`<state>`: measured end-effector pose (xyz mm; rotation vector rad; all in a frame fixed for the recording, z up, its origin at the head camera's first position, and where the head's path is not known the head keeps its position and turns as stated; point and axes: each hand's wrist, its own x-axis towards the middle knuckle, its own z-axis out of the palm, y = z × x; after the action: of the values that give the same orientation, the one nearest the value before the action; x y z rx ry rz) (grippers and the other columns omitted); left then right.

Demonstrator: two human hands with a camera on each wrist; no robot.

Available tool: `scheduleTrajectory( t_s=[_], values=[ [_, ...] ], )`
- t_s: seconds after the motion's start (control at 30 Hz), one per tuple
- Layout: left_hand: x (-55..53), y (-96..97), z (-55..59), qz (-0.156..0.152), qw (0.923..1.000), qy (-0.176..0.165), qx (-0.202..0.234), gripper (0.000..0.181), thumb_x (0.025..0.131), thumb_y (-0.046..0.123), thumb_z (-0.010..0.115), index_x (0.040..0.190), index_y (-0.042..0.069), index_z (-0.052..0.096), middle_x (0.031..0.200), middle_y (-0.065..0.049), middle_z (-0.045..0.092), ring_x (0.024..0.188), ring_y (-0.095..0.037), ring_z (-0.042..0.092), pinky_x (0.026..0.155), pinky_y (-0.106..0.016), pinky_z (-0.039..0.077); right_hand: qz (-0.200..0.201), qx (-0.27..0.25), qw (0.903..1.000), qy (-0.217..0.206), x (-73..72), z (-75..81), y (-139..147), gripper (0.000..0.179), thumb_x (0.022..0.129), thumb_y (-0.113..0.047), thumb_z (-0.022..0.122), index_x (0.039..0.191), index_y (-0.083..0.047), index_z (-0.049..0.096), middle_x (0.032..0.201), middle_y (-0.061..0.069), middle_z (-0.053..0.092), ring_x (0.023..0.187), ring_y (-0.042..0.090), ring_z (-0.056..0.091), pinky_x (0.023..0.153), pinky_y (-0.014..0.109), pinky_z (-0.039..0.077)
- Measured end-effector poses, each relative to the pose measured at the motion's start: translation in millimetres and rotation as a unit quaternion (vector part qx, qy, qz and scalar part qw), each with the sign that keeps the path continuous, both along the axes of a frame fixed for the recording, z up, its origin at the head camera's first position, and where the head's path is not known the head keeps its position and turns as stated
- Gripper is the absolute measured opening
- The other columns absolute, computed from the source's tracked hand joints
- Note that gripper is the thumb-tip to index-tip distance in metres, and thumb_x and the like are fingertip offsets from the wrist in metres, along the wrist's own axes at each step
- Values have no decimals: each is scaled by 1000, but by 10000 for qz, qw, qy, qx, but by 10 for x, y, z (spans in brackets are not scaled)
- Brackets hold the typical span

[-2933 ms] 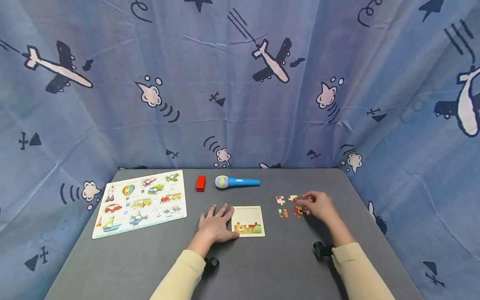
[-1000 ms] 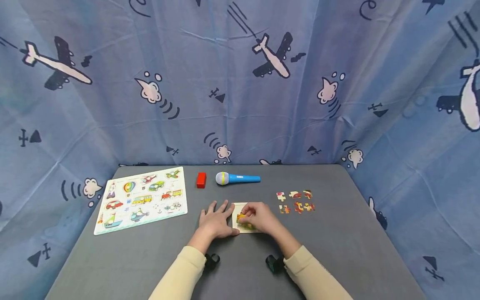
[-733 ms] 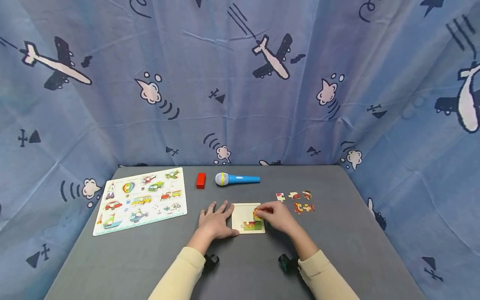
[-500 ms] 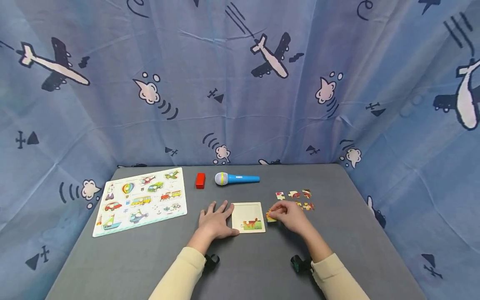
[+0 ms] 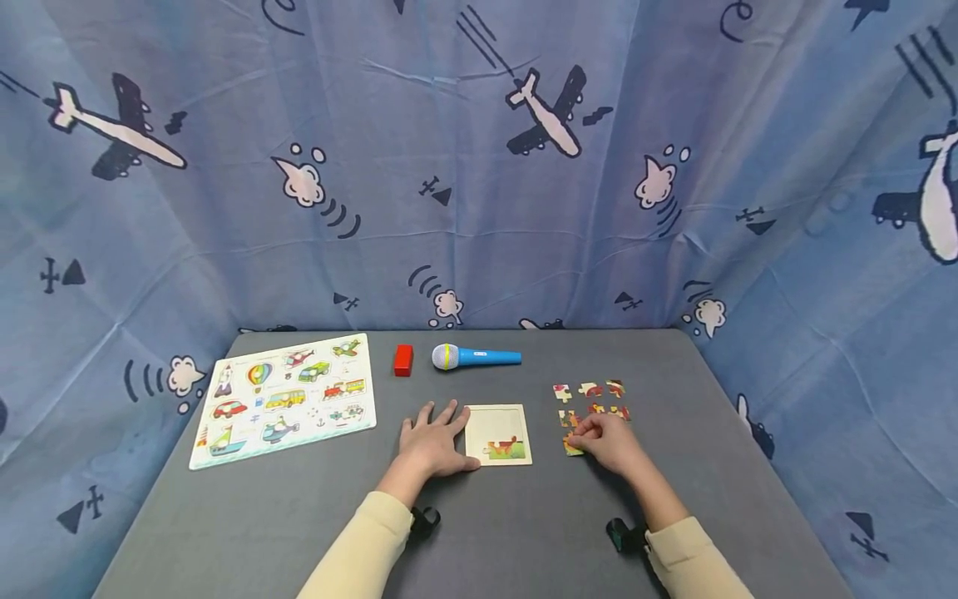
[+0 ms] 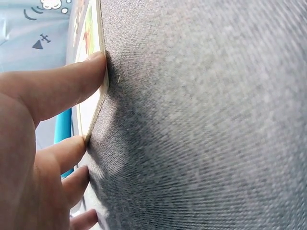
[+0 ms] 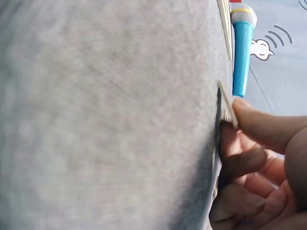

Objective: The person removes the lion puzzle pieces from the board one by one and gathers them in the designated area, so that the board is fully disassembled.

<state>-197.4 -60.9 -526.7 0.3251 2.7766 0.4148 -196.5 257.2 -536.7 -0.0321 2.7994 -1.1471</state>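
My left hand [image 5: 430, 448] lies with spread fingers on the grey table, thumb and index fingertip at the left edge of a square wooden puzzle tray [image 5: 486, 421]. Joined picture pieces [image 5: 506, 449] fill part of the tray's lower right. To the tray's right, my right hand [image 5: 612, 441] pinches a yellowish jigsaw puzzle piece [image 5: 573, 449] between thumb and fingers, low over the table. In the right wrist view that puzzle piece [image 7: 227, 103] shows edge-on, tilted. Several loose puzzle pieces [image 5: 590, 389] lie in rows just beyond this hand, which partly hides the nearer row.
A blue toy microphone [image 5: 486, 358] and a red block [image 5: 403, 360] lie toward the back of the table. At the left is a large picture board [image 5: 283, 401] with vehicles. A blue curtain [image 5: 479, 183] printed with airplanes hangs behind the table.
My right hand has gone from the loose pieces to the tray, then back right carrying the yellowish puzzle piece out of it. The pieces left in the tray sit at its lower right. My left hand stays put.
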Motion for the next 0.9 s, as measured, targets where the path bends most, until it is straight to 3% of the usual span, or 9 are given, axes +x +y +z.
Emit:
scheduleTrajectory(
  t_s=[0.2,0.47,0.67,0.9],
  values=[
    [-10,-8,-14,11,10000,-10,-7,90,81,62,73,157,28,38,167,-1,29,153,-38,19,117,-67,20,-60,450,9987,223,-43,36,-51,21,86,-24,81,86,-7,69,73,0,63,67,12,53,64,30,43],
    [2,-12,-19,-11,10000,-4,-6,91,81,62,73,157,28,38,167,-1,29,153,-39,19,117,-67,20,664,-72,9977,112,-52,204,-627,11,87,-17,80,91,-10,72,76,-2,64,64,13,54,57,28,45],
    [0,-10,-13,28,10000,-18,-56,89,82,62,71,158,28,38,167,-1,28,154,-39,18,117,-67,19,1241,-112,9921,138,-92,97,-1019,12,85,-15,81,92,-9,72,75,-4,64,65,10,54,60,25,44],
    [4,0,7,29,10000,4,-14,88,82,61,73,157,28,40,166,-1,31,153,-39,20,117,-67,21,1387,264,9899,92,-115,-23,-1173,13,84,-15,82,93,-11,72,75,-5,59,67,10,51,63,26,43]
  ],
)
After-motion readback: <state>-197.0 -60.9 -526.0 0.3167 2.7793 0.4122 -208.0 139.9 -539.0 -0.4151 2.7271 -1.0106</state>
